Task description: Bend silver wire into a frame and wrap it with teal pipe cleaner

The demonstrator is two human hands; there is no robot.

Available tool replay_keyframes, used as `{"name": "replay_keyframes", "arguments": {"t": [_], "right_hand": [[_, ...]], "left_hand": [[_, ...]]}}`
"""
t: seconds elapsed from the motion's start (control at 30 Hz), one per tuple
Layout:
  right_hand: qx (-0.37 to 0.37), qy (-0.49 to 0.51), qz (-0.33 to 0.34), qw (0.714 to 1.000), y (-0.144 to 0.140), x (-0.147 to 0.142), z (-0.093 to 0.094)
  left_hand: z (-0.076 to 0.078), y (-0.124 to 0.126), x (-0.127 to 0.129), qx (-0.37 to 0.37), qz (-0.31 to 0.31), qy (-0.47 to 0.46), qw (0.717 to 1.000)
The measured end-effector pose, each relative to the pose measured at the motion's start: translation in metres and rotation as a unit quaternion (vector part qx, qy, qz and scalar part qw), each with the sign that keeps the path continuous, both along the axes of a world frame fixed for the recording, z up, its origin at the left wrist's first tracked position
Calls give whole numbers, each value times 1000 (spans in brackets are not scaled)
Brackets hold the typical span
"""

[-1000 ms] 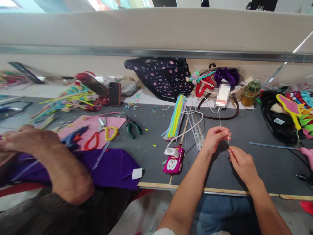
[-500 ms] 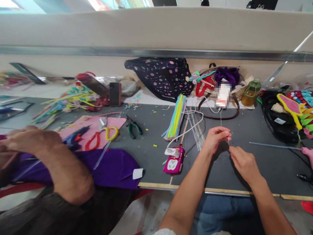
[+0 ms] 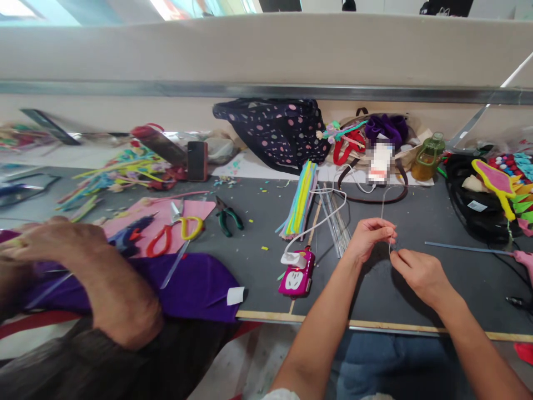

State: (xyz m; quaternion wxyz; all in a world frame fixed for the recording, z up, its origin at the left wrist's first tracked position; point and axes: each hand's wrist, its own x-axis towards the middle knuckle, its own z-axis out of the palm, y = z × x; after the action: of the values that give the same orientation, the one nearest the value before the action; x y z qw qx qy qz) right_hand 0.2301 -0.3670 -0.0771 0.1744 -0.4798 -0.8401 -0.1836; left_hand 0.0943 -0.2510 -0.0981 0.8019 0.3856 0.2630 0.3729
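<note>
Both hands pinch a thin wire above the grey surface (image 3: 416, 211).

The left hand (image 3: 368, 238) and right hand (image 3: 418, 271) each close their fingers on the thin wire (image 3: 389, 244), right of the pink power bank (image 3: 296, 276); a co-worker's hand (image 3: 54, 240) rests on purple cloth (image 3: 191, 283), far left.

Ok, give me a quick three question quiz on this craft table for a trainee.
1. True or false: both of the person's hands pinch the thin wire.
2. What lies closest to the left hand: A the green pliers, B the clear sticks, C the green bottle?
3. What color is the cloth under the co-worker's arm?

Key: 1 true. 2 B. 3 purple.
</note>
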Motion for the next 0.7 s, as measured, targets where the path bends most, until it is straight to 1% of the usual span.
{"name": "replay_keyframes", "arguments": {"t": [0.1, 0.2, 0.33, 0.43, 0.57, 0.7], "right_hand": [[-7, -32, 12, 999, 2, 1, 5], [-12, -49, 18, 999, 2, 2, 5], [9, -26, 24, 999, 2, 4, -1], [19, -14, 24, 999, 1, 6, -5], [4, -36, 23, 999, 2, 6, -3], [-16, -66, 29, 997, 5, 7, 1]], "left_hand": [[0, -1, 0, 3, -18, 4, 1000], [-2, 0, 0, 4, -32, 14, 999], [-4, 2, 0, 1, -17, 8, 1000], [-5, 3, 0, 0, -19, 5, 1000], [-7, 3, -1, 4, -21, 9, 1000], [-8, 2, -1, 12, -43, 25, 999]]}}
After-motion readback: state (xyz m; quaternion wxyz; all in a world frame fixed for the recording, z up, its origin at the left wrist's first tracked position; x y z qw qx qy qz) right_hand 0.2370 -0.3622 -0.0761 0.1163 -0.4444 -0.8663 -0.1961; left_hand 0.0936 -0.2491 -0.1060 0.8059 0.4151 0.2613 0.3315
